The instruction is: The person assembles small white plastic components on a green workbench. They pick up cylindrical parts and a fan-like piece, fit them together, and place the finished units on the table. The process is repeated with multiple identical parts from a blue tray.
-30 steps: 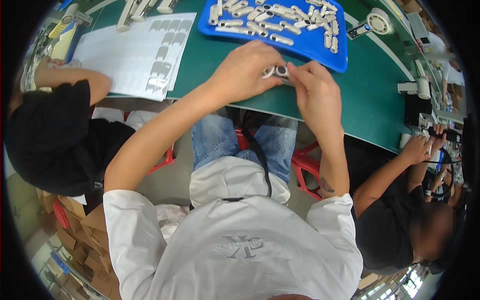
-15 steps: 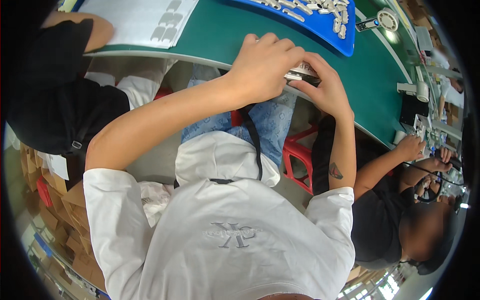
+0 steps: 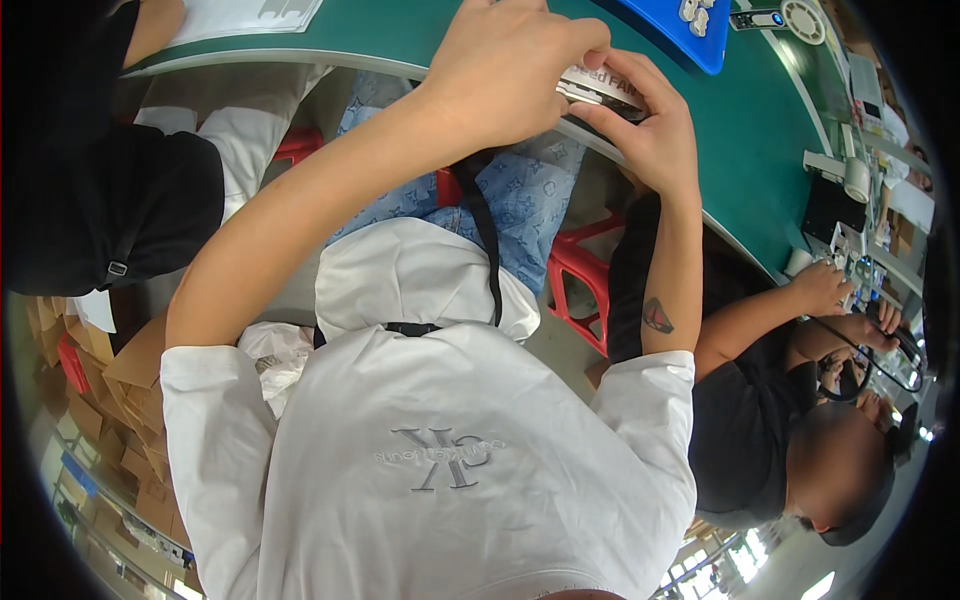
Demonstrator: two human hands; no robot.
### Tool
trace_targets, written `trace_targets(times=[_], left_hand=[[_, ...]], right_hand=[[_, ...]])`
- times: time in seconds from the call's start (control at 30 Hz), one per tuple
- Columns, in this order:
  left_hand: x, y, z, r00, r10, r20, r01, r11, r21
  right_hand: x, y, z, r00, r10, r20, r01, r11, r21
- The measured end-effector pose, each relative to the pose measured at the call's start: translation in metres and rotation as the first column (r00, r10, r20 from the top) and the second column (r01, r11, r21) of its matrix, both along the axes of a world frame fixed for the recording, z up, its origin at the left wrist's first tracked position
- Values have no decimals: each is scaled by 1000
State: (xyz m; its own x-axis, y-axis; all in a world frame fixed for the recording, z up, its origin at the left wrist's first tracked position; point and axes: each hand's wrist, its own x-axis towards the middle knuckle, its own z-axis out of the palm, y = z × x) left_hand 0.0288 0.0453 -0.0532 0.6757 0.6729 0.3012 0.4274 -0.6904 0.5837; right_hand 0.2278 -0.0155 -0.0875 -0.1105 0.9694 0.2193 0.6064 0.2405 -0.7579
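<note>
Over the near edge of the green table (image 3: 745,150), both my hands are closed around a small white-and-black piece (image 3: 607,88) with a printed pale face. Its exact kind cannot be made out. My left hand (image 3: 515,75) grips it from the left with bent fingers, covering that end. With thumb below and fingers above, my right hand (image 3: 655,115) holds its right end. Beyond them lies a blue tray (image 3: 712,62) with small white plastic parts (image 3: 697,18), cut off by the top of the view.
A small handheld fan (image 3: 803,22) lies right of the tray. White sheets (image 3: 235,20) lie on the table's left. People in black sit on both sides, the right one's hand (image 3: 822,288) at the table. A red stool (image 3: 580,275) stands below the edge.
The view has shifted, so the table, tray and hands sit higher in the picture. More of the held piece's printed face shows between my hands, which still grip it.
</note>
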Motion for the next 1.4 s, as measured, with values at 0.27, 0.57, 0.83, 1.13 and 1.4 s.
trace_targets(times=[0.27,0.57,0.83,1.13,1.4], left_hand=[[1,3,-7,1000,-18,14,20,993,-112],[1,16,1,995,-94,-26,92,992,-86],[-5,33,16,977,-205,-55,194,968,-160],[-40,24,-12,662,332,672,-41,911,-410],[-27,-12,-10,776,329,538,-10,860,-511]], right_hand=[[-1,-5,-6,999,27,-25,-24,995,101],[10,3,-12,998,67,18,-69,989,129],[7,7,-10,996,85,11,-85,985,147],[20,3,-20,825,-80,-559,54,997,-64],[-30,4,-1,347,14,-938,-151,988,-42]])
